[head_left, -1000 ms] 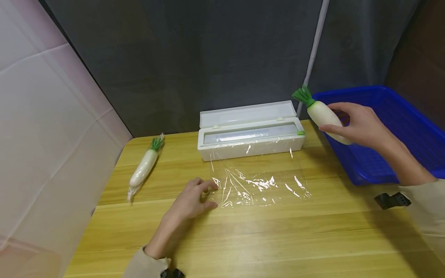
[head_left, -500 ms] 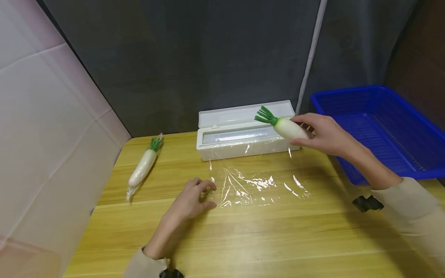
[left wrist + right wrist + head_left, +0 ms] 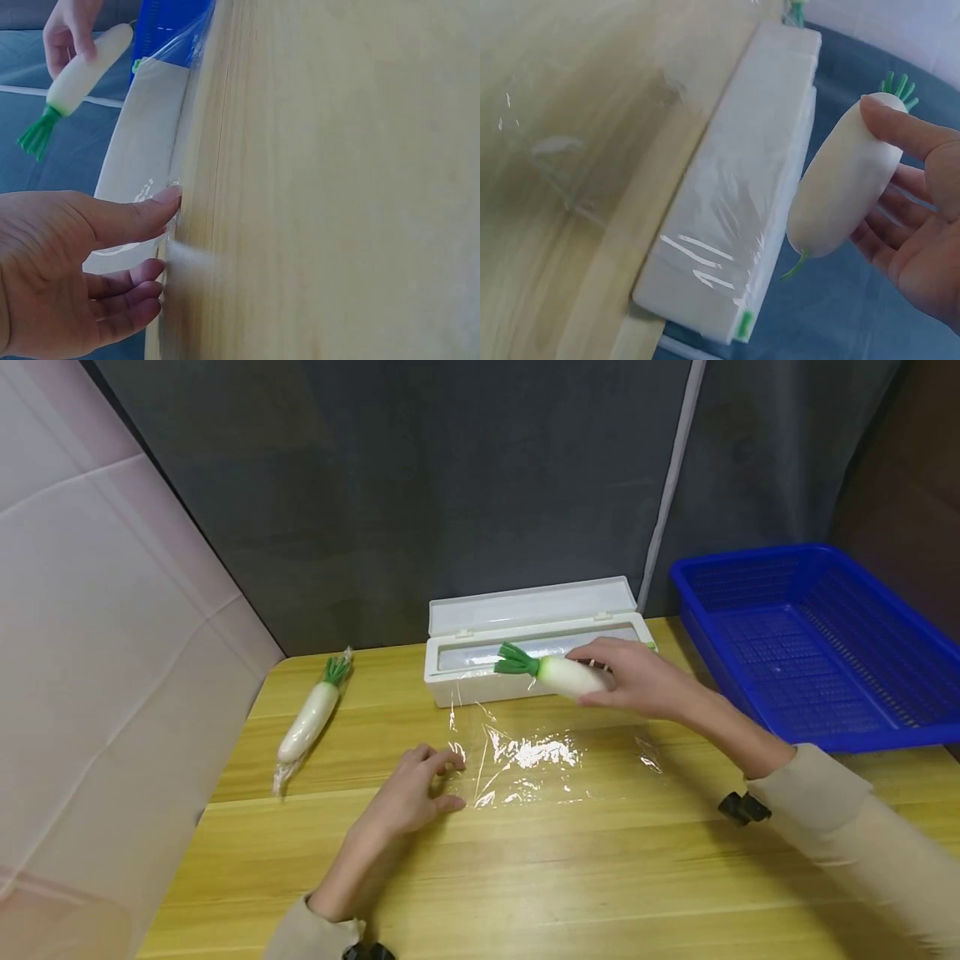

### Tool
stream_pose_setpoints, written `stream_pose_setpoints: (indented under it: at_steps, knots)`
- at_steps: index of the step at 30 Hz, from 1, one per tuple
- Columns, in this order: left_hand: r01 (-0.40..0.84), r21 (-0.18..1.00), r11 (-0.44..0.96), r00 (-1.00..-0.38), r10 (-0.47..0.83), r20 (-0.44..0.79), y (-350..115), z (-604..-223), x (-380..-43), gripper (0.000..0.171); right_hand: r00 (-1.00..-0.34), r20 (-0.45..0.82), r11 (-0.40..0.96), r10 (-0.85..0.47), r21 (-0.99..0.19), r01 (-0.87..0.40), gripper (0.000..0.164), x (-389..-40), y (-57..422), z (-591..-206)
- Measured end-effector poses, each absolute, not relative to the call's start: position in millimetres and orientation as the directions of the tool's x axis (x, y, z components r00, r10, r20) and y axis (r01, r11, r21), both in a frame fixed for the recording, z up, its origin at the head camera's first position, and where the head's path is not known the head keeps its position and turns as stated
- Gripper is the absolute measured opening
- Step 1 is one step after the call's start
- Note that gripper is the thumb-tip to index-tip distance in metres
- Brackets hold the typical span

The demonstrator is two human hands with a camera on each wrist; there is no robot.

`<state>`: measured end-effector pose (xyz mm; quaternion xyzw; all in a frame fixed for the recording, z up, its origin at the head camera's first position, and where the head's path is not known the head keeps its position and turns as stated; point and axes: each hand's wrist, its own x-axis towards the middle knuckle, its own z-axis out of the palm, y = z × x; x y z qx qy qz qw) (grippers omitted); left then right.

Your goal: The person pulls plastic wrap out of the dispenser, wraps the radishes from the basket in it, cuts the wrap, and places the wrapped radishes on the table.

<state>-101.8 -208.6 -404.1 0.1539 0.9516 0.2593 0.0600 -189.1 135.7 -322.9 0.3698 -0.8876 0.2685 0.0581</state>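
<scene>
My right hand [image 3: 637, 678] holds a white daikon radish [image 3: 562, 677] with green leaf stubs, thumb on one side and fingers on the other. It hangs over the front of a white cling film dispenser [image 3: 442, 689], whose lid stands raised. From the dispenser a sheet of clear cling film [image 3: 532, 752] stretches forward over the wooden table. At the film's left edge lies my left hand [image 3: 411, 789], relaxed, with thumb and fingertips apart and touching the edge. The left wrist view shows the thumb [image 3: 161, 208] at the film.
Farther left, a second daikon [image 3: 309, 722] lies wrapped in clear film with twisted ends. A blue plastic basket [image 3: 720, 660] stands at the table's right side. Dark cloth hangs behind the table [image 3: 570, 877], and a pale cloth wall flanks its left.
My right hand has carried the daikon left and down, from beside the blue basket to just over the dispenser's front. The left hand has stayed at the film's edge.
</scene>
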Motion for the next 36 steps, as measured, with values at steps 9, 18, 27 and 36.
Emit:
stream_pose_setpoints:
  at_steps: [9, 18, 27, 36]
  knots:
    - [0.27, 0.509, 0.818, -0.945, 0.327, -0.025, -210.3, -404.4, -101.2, 0.039, -0.69, 0.247, 0.547, -0.681, -0.454, -0.703, 0.055, -184.4, 109.1, -346.1]
    - [0.261, 0.507, 0.822, -0.947, 0.319, -0.029, -209.3, -403.0, -100.1, 0.04, -0.692, 0.18, 0.561, -0.699, -0.461, -0.687, 0.056, -182.4, 93.0, -364.8]
    - [0.256, 0.512, 0.82, -0.949, 0.315, -0.031, -208.1, -402.9, -99.9, 0.04, -0.689, 0.152, 0.584, -0.709, -0.421, -0.694, 0.056, -182.2, 85.6, -383.6]
    - [0.261, 0.511, 0.819, -0.949, 0.314, -0.018, -207.7, -404.2, -100.0, 0.04, -0.701, 0.107, 0.623, -0.705, -0.378, -0.685, 0.059, -183.6, 83.7, -391.8]
